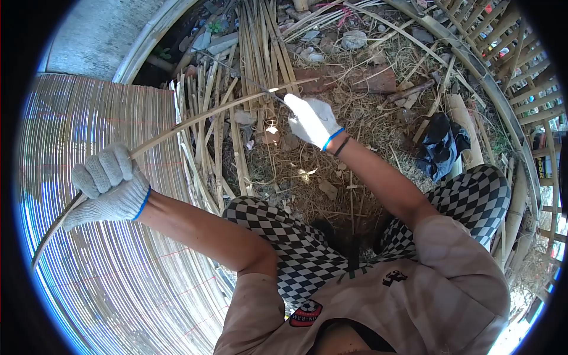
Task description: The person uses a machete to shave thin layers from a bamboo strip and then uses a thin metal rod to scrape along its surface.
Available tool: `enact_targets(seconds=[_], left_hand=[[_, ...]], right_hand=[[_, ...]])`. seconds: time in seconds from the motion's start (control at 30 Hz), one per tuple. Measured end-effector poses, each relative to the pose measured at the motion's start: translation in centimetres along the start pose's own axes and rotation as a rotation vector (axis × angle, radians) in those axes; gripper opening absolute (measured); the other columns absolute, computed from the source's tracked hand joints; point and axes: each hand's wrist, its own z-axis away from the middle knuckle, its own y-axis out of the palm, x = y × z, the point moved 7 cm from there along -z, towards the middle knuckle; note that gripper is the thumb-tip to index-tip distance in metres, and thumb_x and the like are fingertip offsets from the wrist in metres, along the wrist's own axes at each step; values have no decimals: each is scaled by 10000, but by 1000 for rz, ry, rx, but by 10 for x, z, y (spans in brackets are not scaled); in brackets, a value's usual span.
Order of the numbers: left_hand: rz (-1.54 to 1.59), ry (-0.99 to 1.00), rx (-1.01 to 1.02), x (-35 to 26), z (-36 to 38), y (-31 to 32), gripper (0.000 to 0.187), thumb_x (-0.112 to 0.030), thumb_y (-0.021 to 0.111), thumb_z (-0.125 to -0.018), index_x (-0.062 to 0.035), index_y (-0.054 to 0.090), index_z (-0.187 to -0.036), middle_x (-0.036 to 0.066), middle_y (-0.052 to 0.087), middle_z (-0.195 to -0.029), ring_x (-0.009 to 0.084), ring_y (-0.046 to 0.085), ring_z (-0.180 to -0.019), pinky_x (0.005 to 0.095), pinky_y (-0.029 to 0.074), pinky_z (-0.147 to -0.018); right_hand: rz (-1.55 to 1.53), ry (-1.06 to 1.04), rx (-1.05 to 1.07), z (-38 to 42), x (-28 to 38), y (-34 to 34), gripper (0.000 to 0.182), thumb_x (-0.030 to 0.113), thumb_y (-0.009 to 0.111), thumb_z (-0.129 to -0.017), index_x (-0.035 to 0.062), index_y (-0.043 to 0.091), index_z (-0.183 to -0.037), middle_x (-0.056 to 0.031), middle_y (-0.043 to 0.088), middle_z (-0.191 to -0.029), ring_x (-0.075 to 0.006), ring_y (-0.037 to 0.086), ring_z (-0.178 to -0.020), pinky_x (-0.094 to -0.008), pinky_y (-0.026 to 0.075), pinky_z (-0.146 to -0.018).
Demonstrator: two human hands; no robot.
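Note:
My left hand (112, 180), in a white knit glove with a blue cuff, is closed around a long bamboo strip (201, 116). One end of the strip curves down past the hand at the far left, and the other reaches across to the right, just beyond my right hand. My right hand (313, 121), gloved the same way, is closed on what looks like a knife with a long, thin, dark blade (236, 72). The blade points up and left and crosses the strip near my fingers. Its handle is hidden in the glove.
A slatted bamboo screen (106, 254) lies on the left. Split bamboo strips (254, 47) are piled ahead, with shavings (349, 160) over the ground. A black plastic bag (441, 145) lies near my right knee. A woven bamboo lattice (520, 71) curves along the right.

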Motion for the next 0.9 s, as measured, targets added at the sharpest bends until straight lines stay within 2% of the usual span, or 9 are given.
enact_targets(seconds=[0.2,0.33,0.4,0.47,0.57,0.63,0.73,0.83,0.9], left_hand=[[-24,3,19,-4,9,-4,882,-1056,136,-697,-222,382,-549,-51,302,-437,72,272,-349,256,269,-296],[-57,35,-83,-4,9,-7,873,-1048,128,-713,-228,362,-527,-50,287,-434,77,262,-351,255,254,-300],[-47,31,-149,0,6,-4,890,-1068,130,-660,-215,326,-498,-50,237,-439,79,233,-364,226,226,-311],[-135,68,-247,-1,4,1,860,-1054,190,-701,-221,323,-529,-49,236,-477,76,222,-403,237,205,-339],[-330,169,-445,-2,12,-2,838,-1045,269,-715,-223,322,-560,-47,228,-507,74,225,-431,244,202,-349],[-478,248,-587,-4,19,-7,833,-1043,318,-709,-220,323,-575,-45,221,-518,74,234,-440,246,209,-346],[-405,189,-357,-2,14,-10,826,-1043,371,-683,-222,334,-595,-47,238,-503,75,236,-421,247,224,-336],[-233,101,-254,2,9,-4,818,-1046,411,-651,-234,343,-591,-59,275,-484,73,256,-397,235,241,-329],[-83,43,-32,4,6,4,811,-1041,439,-643,-237,354,-593,-69,295,-474,66,266,-384,228,244,-328]], right_hand=[[132,632,321,27,-127,22,298,238,637,-912,24,674,-1117,-246,715,-1101,-412,686,-1066,-477,557,-921],[161,643,313,26,-130,28,319,260,638,-907,36,669,-1132,-236,719,-1089,-410,691,-1052,-481,558,-915],[146,521,254,19,-112,30,332,259,643,-898,35,659,-1142,-234,722,-1072,-412,694,-1039,-488,558,-902],[136,449,230,19,-93,27,363,245,657,-877,26,639,-1166,-229,727,-1046,-418,698,-1018,-504,555,-880],[144,565,201,50,-139,43,353,213,671,-858,17,647,-1151,-244,723,-1055,-410,703,-992,-480,576,-854],[183,759,360,67,-171,42,352,211,653,-876,31,660,-1178,-247,708,-1135,-403,686,-1069,-472,561,-919],[173,773,348,63,-159,32,347,210,648,-877,32,669,-1175,-243,707,-1142,-411,679,-1087,-472,551,-941],[69,680,278,41,-122,21,342,208,629,-870,16,676,-1149,-255,711,-1135,-422,685,-1075,-492,546,-951],[113,517,216,12,-85,9,317,200,618,-869,23,677,-1125,-251,718,-1053,-431,690,-1020,-497,555,-916]])
